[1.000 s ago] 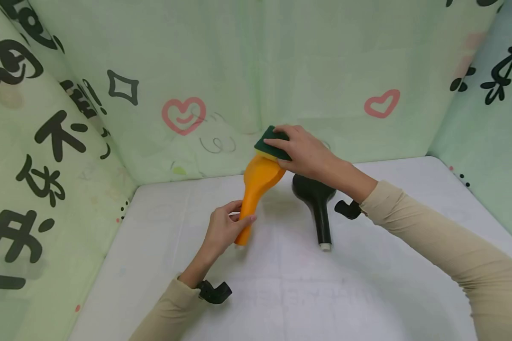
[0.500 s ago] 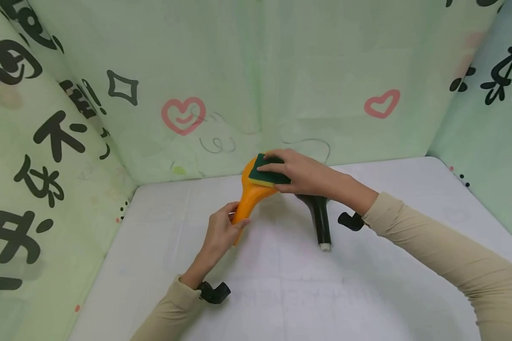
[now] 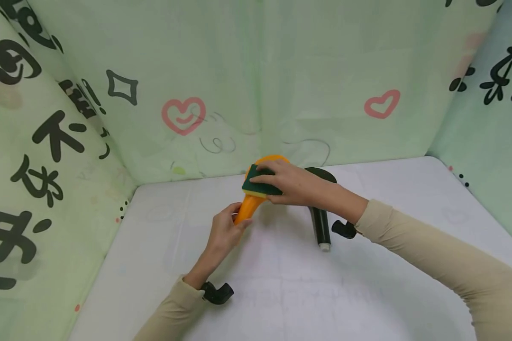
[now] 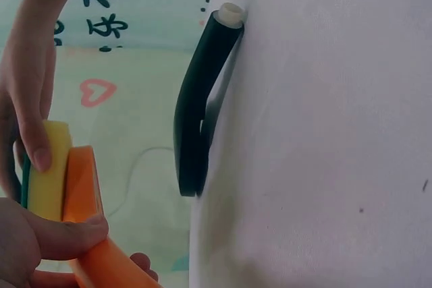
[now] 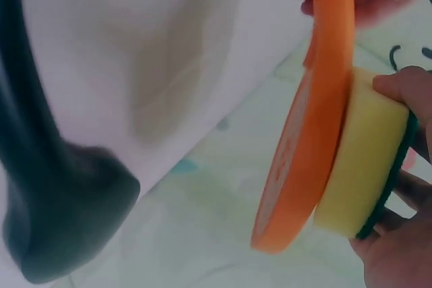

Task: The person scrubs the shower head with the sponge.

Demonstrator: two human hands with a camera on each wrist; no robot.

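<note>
My left hand (image 3: 225,229) grips the handle of an orange shower head (image 3: 251,206), its head tilted up and away, raised above the table. In the right hand (image 3: 298,183) is a two-layer sponge (image 3: 259,187), green on the outside and yellow beneath. The sponge's yellow side (image 5: 358,166) lies against the rounded back of the orange head, as the right wrist view shows. Its spray face points to the opposite side. A black shower head (image 3: 321,227) lies on the table just right of the orange one, partly hidden by the right hand and forearm.
The white table (image 3: 281,293) ends at a pale green cloth wall (image 3: 307,71) printed with hearts and dark lettering. More cloth stands at left and right. Both wrists carry a black camera mount (image 3: 217,293).
The sponge has slid from the top of the orange head down its back toward the handle. The orange shower head has tilted and turned slightly; the black one stays put.
</note>
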